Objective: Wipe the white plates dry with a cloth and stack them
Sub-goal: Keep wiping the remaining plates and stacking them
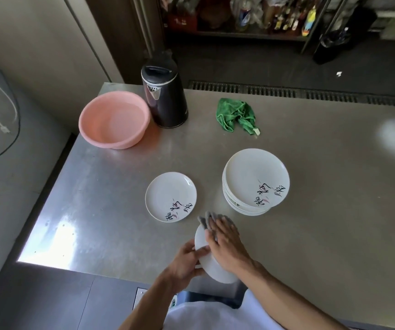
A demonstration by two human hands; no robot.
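Head view: drying a white plate (213, 271) at the table's (96, 222) near edge.
My left hand (187, 260) grips its rim; my right hand (225, 244), fingers flat, presses a grey cloth (205, 221) onto it.

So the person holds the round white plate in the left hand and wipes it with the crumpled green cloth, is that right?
Not quite. In the head view the right hand presses a grey cloth on the round white plate, held by the left hand. The crumpled green cloth lies apart on the steel table, near the black kettle.
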